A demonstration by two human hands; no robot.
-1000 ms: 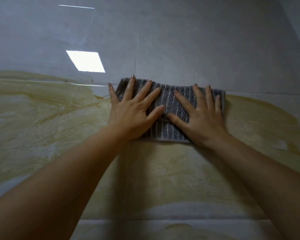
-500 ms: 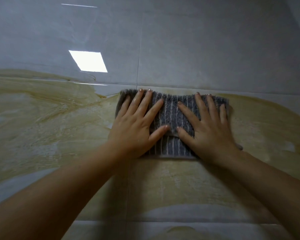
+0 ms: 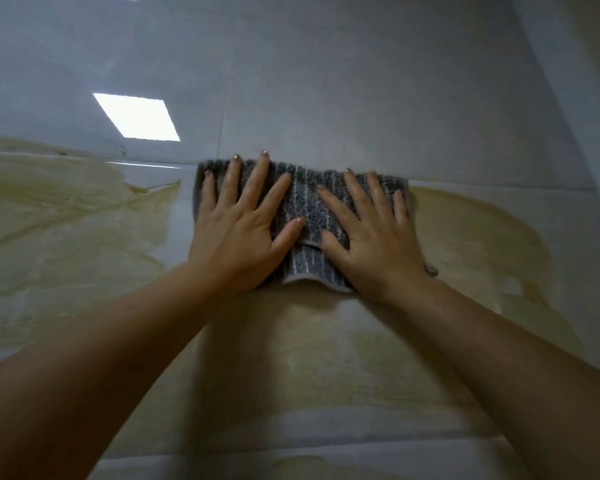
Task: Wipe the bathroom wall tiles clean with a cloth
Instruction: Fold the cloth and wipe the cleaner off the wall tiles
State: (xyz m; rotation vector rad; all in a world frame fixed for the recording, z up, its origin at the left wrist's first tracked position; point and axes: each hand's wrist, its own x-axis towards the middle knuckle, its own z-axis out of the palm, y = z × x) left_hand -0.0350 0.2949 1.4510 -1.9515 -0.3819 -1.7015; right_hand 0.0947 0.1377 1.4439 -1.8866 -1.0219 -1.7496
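Cloth (image 3: 305, 199) under flat, splayed hands (image 3: 238, 233) (image 3: 378, 251)

Cloth (image 3: 302, 202): grey, pale vertical stripes, folded, spread flat against the tiles (image 3: 361, 98). Its top edge lies along a horizontal joint (image 3: 499, 186); its bottom edge is wavy. Tiles: large, glossy, pale grey. Yellow-brown film (image 3: 66, 237) covers the row below the joint, left, right and below the cloth. Upper row is plain grey.
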